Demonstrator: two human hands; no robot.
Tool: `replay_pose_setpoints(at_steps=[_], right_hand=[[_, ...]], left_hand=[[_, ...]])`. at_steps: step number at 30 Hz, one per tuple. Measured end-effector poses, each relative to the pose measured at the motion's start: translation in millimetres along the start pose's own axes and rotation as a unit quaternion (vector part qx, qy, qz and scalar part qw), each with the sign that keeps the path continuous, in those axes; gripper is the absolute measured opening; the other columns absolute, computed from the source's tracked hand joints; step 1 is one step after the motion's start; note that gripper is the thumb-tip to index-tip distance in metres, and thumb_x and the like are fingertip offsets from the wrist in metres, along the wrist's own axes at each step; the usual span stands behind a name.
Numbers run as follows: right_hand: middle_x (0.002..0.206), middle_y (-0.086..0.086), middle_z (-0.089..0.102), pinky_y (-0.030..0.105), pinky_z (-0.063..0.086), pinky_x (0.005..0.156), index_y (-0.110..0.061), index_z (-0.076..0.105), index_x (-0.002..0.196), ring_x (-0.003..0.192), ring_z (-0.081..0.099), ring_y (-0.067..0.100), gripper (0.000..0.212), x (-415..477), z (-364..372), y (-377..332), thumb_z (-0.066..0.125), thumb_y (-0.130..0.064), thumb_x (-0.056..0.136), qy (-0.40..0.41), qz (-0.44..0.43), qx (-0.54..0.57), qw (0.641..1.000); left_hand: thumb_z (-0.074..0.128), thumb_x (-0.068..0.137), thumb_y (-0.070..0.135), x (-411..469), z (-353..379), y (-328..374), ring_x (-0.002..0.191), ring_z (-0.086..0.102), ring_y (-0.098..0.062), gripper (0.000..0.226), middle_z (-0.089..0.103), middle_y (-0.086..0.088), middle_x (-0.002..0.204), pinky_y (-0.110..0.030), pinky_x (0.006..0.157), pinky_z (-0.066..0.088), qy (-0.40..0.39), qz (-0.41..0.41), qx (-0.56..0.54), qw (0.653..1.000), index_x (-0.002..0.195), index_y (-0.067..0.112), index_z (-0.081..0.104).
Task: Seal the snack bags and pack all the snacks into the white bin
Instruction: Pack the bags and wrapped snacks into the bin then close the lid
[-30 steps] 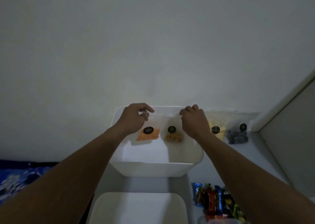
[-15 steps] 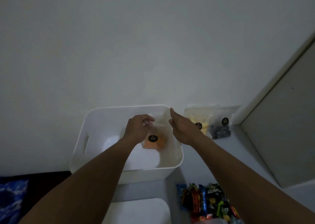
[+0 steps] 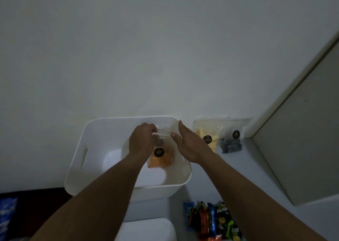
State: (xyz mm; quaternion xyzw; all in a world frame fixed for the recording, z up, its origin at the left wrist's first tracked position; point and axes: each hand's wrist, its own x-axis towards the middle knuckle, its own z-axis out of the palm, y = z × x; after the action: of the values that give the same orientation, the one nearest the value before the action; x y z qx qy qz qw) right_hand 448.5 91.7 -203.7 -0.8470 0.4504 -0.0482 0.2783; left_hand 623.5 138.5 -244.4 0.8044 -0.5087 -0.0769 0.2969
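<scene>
The white bin (image 3: 78, 160) stands against the wall. Over its inside, my left hand (image 3: 142, 141) pinches the top of a clear bag of orange snacks (image 3: 161, 160) with a black round label. The bag hangs down inside the bin. My right hand (image 3: 190, 145) is beside the bag's right edge, fingers straight, holding nothing. Right of the bin, a clear bag of yellow snacks (image 3: 207, 136) and a clear bag of dark snacks (image 3: 232, 143) lean against the wall. A pile of colourful wrapped snacks (image 3: 214, 220) lies near the front.
A white lid (image 3: 146, 229) lies in front of the bin. A grey panel (image 3: 302, 139) leans at the right. Dark floor and blue cloth (image 3: 7, 217) lie beyond the surface's left edge.
My right hand has let go of the bag's top and opened. My left hand has lowered the orange bag into the bin. The view has shifted right.
</scene>
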Motion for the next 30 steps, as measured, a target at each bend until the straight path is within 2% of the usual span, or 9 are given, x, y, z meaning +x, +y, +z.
replay_pose_setpoints(at_steps=[3, 7, 12, 17, 23, 30], right_hand=[[0.165, 0.004, 0.014, 0.04, 0.02, 0.12, -0.017, 0.005, 0.158, 0.151, 0.016, 0.02, 0.07, -8, -9, 6, 0.022, -0.055, 0.102, 0.012, 0.011, 0.006, 1.0], [0.164, 0.007, 0.017, 0.042, 0.02, 0.12, -0.02, 0.011, 0.158, 0.151, 0.015, 0.021, 0.068, -22, -33, 25, 0.022, -0.057, 0.102, 0.034, 0.018, 0.004, 0.999], [0.161, 0.012, 0.022, 0.043, 0.027, 0.116, -0.017, 0.018, 0.156, 0.148, 0.023, 0.027, 0.064, -41, -72, 70, 0.031, -0.049, 0.103, 0.051, 0.031, -0.049, 0.997], [0.152, 0.016, 0.034, 0.044, 0.039, 0.108, -0.012, 0.027, 0.152, 0.137, 0.037, 0.033, 0.06, -44, -104, 132, 0.048, -0.034, 0.1, 0.096, 0.047, -0.101, 0.989], [0.14, 0.016, 0.04, 0.044, 0.045, 0.094, -0.011, 0.037, 0.142, 0.124, 0.046, 0.036, 0.058, -22, -120, 197, 0.06, -0.018, 0.089, 0.153, 0.07, -0.075, 0.983], [0.129, 0.014, 0.042, 0.033, 0.043, 0.074, -0.015, 0.037, 0.128, 0.098, 0.057, 0.035, 0.045, 5, -110, 245, 0.061, -0.015, 0.09, 0.211, 0.1, 0.061, 0.971]], left_hand=[[0.07, 0.086, 0.031, -3, -9, 11, 0.1, 0.057, -0.022, 0.023, 0.068, 0.0, 0.106, -0.036, 0.081, 0.051, 0.025, -0.004, 0.012, 1.0, 0.107, 0.022, 0.071], [0.058, 0.095, 0.036, -9, -21, 42, 0.104, 0.055, -0.024, 0.023, 0.068, -0.002, 0.107, -0.041, 0.086, 0.049, 0.06, 0.032, -0.002, 0.998, 0.107, 0.02, 0.07], [0.054, 0.096, 0.041, -17, -24, 103, 0.11, 0.055, -0.024, 0.028, 0.066, 0.0, 0.112, -0.042, 0.09, 0.049, 0.046, 0.102, -0.017, 0.994, 0.113, 0.022, 0.066], [0.055, 0.094, 0.044, -25, 8, 155, 0.116, 0.053, -0.022, 0.038, 0.061, -0.002, 0.123, -0.039, 0.093, 0.048, -0.007, 0.11, 0.014, 0.994, 0.124, 0.02, 0.06], [0.063, 0.091, 0.03, -21, 67, 187, 0.116, 0.053, -0.025, 0.038, 0.058, -0.006, 0.123, -0.039, 0.092, 0.047, 0.007, 0.033, -0.005, 0.999, 0.125, 0.017, 0.054], [0.07, 0.087, 0.019, -8, 122, 198, 0.112, 0.056, -0.033, 0.043, 0.05, -0.013, 0.124, -0.037, 0.083, 0.043, 0.098, -0.172, -0.12, 0.973, 0.12, 0.015, 0.043]])
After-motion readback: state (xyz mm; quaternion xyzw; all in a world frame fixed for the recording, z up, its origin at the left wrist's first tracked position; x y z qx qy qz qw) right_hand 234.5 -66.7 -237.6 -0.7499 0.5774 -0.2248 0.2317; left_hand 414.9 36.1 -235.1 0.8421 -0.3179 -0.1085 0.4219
